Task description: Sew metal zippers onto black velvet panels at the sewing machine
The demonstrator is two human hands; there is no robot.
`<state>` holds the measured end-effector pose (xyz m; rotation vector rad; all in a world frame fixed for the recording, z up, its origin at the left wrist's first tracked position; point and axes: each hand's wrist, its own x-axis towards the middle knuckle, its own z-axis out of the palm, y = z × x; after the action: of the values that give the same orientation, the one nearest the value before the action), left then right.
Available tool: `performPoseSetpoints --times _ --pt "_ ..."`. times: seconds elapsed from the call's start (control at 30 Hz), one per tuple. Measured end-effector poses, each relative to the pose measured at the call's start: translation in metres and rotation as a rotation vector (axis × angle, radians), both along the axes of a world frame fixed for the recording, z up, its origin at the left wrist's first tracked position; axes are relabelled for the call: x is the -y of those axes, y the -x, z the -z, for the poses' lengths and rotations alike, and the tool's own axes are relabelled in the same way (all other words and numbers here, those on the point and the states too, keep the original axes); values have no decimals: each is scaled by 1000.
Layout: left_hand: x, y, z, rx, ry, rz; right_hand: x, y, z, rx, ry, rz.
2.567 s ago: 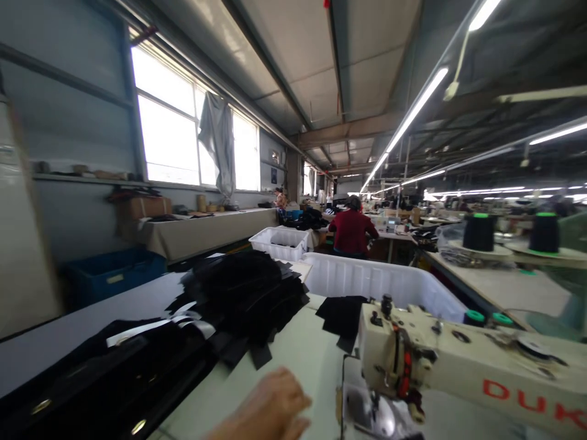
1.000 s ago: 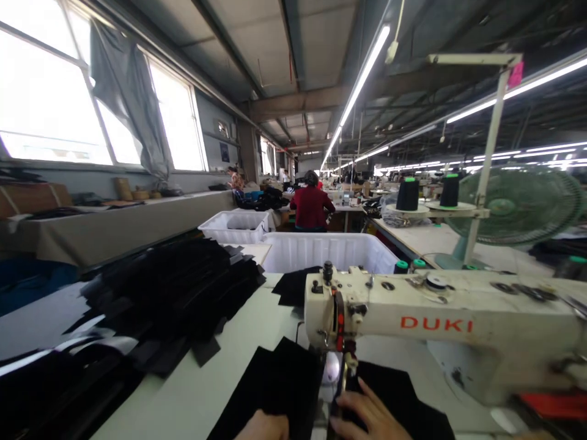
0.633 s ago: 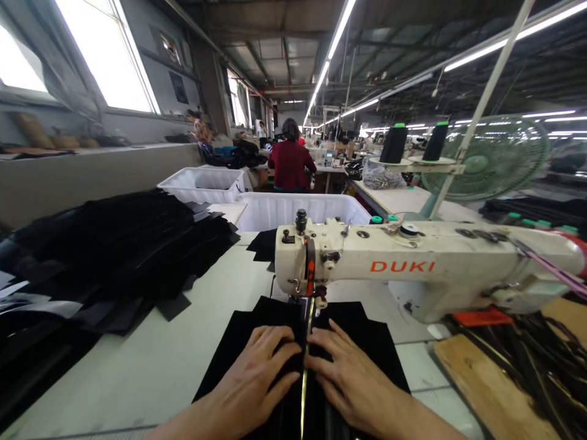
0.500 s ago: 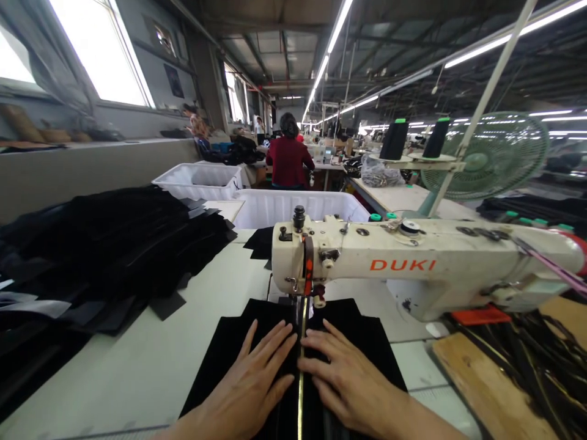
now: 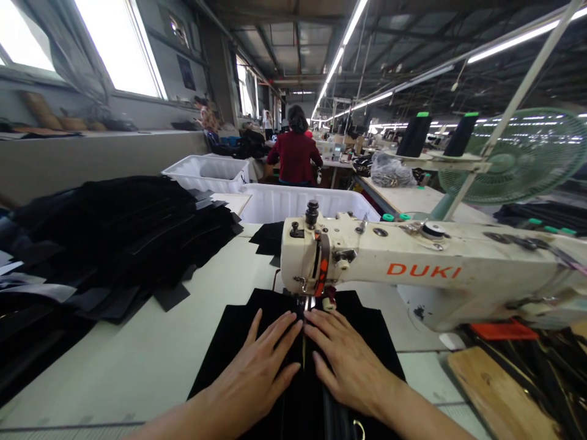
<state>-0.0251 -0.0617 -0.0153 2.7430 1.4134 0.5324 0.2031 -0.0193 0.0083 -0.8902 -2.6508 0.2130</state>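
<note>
My left hand (image 5: 259, 366) lies flat with fingers spread on a black fabric piece (image 5: 224, 354), just left of a thin gold zipper line (image 5: 303, 348). To the right of that line my right hand (image 5: 351, 360) presses flat on the same fabric, fingers stretched out. Both sets of fingertips sit just in front of the needle of the white DUKI sewing machine (image 5: 413, 269). Neither hand grips anything.
A big heap of black cut pieces (image 5: 123, 232) covers the table's left side. White plastic bins (image 5: 293, 201) stand behind the machine. A person in red (image 5: 296, 156) sits farther back. A green fan (image 5: 518, 159), thread cones (image 5: 415, 134) and a wooden board (image 5: 495, 397) are to the right.
My view dropped from the room to the machine. Both hands came onto the black fabric, flattened out, and slid forward toward the needle; the fabric moved further under the machine.
</note>
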Motion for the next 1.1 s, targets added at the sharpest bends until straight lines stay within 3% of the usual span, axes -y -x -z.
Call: performPoseSetpoints --times 0.13,0.67,1.1 --pt "8 1 2 2 -34 -22 5 1 1 -33 14 -12" --pt "-7 5 -3 -71 -14 36 4 0 8 -52 -37 40" --pt "-8 1 -6 -117 60 -29 -2 -5 5 -33 -60 63"
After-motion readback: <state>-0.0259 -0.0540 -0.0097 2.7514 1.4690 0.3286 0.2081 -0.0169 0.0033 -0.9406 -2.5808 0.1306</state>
